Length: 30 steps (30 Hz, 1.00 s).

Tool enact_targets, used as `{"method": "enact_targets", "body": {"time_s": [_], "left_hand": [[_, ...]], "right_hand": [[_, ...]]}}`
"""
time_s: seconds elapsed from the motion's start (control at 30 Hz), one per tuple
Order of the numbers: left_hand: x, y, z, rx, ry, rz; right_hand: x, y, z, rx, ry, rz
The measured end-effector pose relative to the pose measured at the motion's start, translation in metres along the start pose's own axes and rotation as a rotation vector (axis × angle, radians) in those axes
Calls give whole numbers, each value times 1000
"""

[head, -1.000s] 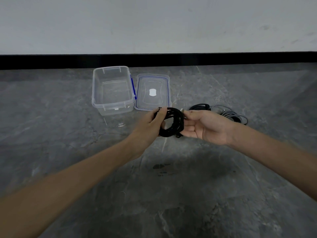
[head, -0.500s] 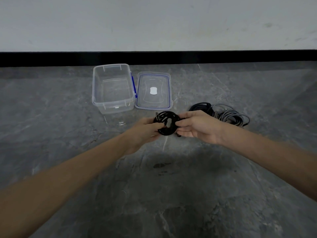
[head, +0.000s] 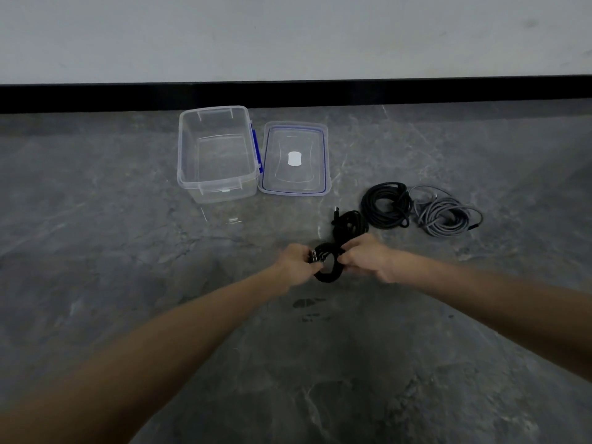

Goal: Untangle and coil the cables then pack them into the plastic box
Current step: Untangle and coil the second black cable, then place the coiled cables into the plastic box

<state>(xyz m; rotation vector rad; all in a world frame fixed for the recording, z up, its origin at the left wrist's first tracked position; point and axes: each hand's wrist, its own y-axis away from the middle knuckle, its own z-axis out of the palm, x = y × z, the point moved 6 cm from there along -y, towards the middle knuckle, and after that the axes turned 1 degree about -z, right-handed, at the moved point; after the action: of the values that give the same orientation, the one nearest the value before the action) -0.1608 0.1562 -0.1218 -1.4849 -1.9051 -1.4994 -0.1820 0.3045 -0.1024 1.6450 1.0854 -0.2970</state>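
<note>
The black cable (head: pixel 328 267) is held over the floor (head: pixel 128 251), between the two grips, nearer the camera than the box. The left grip (head: pixel 296 262) is closed, its fingers curled on the near side of the bundle, where a silvery plug (head: pixel 313 256) is pinched. The right grip (head: pixel 365 257) is likewise closed on the bundle's other side.

Half a second ago a neat round ring was held between both grips. Now the bundle is drawn out long, and a loop (head: pixel 350 221) with a second plug end is seen reaching past the right grip towards the other cables. Whether that loop rests on the floor cannot be told. From this it is judged that the coil is not yet secured and is being reshaped or bound before it is packed.

Just beyond, a black coil (head: pixel 386 206) and a grey coil (head: pixel 445 216) are laid side by side on the floor, touching. Further left the plastic box (head: pixel 217 184) is set open, with nothing seen in it, so no cable is packed yet. Its lid (head: pixel 325 155), edged in blue, is laid flat just beside it. A white label is seen at the lid's centre, but no writing on it can be read.
</note>
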Motion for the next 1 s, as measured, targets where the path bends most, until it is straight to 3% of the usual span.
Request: {"method": "enact_targets", "body": {"time_s": [0.27, 0.47, 0.57, 0.7, 0.87, 1.0], "left_hand": [[-14, -18, -2, 17, -129, 86], [2, -32, -91, 288, -540, 335], [17, -29, -129, 553, -688, 464], [2, -44, -155, 629, -875, 307], [-7, -52, -160, 633, -896, 255], [0, -39, -152, 631, -988, 299]], "right_hand": [[19, -19, -7, 64, 266, 2], [1, -22, -18, 104, 518, -162], [-3, -22, -16, 56, 568, -185], [-20, -12, -2, 95, 954, -359], [-37, 9, 41, 133, 1176, -743], [-38, 5, 63, 50, 1229, -736]]}}
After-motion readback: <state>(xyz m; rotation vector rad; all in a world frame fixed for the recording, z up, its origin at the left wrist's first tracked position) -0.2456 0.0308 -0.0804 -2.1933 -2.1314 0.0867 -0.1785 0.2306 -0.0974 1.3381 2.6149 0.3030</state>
